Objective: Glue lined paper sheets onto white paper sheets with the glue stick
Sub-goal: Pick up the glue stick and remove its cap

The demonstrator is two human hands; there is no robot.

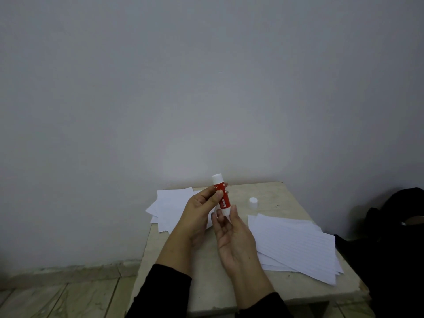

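A red and white glue stick (222, 193) stands nearly upright above the middle of the small table. My left hand (202, 212) grips its red body near the top. My right hand (231, 235) pinches the white base at the bottom with thumb and fingers. The stick's white cap (253, 202) stands by itself on the table to the right. A loose pile of white paper sheets (169, 207) lies at the table's back left, partly hidden by my left hand. A stack of lined paper sheets (296, 246) lies on the right side.
The beige table (206, 283) stands against a plain grey wall. A dark bag or garment (390, 226) lies on the right beside the table. Tiled floor shows at the lower left.
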